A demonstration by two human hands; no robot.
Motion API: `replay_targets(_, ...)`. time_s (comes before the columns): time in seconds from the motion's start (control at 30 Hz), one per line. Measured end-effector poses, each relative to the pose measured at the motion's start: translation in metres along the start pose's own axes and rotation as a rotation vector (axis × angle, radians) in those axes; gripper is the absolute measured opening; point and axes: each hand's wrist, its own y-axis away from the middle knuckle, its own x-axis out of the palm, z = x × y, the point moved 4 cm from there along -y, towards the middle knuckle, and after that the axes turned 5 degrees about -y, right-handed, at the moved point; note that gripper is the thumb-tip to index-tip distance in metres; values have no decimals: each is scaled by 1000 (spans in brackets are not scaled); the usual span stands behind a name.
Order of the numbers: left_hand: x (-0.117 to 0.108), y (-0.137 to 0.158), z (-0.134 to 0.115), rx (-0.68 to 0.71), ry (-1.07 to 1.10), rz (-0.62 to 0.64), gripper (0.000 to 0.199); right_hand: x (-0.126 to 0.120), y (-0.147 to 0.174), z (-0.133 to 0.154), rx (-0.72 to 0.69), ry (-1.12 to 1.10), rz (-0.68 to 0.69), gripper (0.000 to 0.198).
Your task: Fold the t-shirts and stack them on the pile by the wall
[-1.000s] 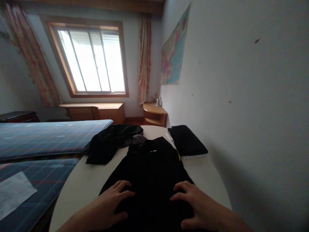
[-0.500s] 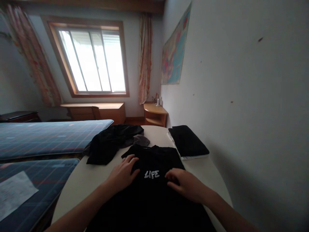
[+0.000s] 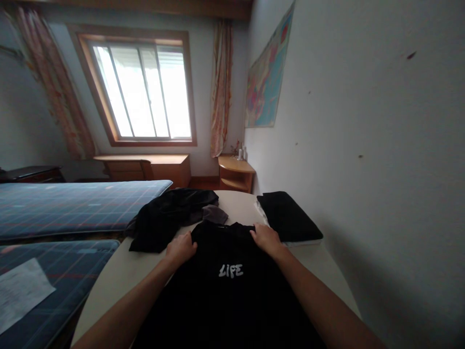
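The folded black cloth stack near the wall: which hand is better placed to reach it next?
Probably the right hand, close beside the folded black cloth stack. The left hand is across the black shirt with white lettering, near the crumpled black clothing. Both seem to hold the shirt.

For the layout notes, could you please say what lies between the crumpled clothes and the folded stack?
The head view shows tabletop, the black shirt's collar end, left hand and right hand.

The window (image 3: 143, 92) glares white between two curtains (image 3: 221, 92). A map (image 3: 269, 75) hangs on the wall (image 3: 381, 106) to the right, and paper (image 3: 23, 293) lies on the nearer mattress (image 3: 74, 266).
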Motion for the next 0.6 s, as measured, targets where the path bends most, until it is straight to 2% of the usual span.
replay_targets(0.07, -3, -5, 6, 32, 12, 42, 36, 1, -8, -1, 17, 29, 26, 32)
replay_targets(0.17, -14, -9, 16, 113, 44, 56, 30, 1, -14, 0, 18, 47, 58, 26)
replay_targets(0.33, -52, -12, 28, 228, 118, -20, 31, -11, -22, 6, 54, 33, 29, 28)
replay_targets(0.4, -71, -17, 29, 278, 150, -85, 29, -26, -30, 10, 82, 11, -29, 32)
replay_targets(0.5, -93, -35, 33, 281, 149, -264, 27, -50, -48, 16, 122, -23, -136, 39)
replay_targets(0.6, -94, -57, 36, 190, 122, -410, 34, -61, -66, 23, 128, -61, -193, 44)
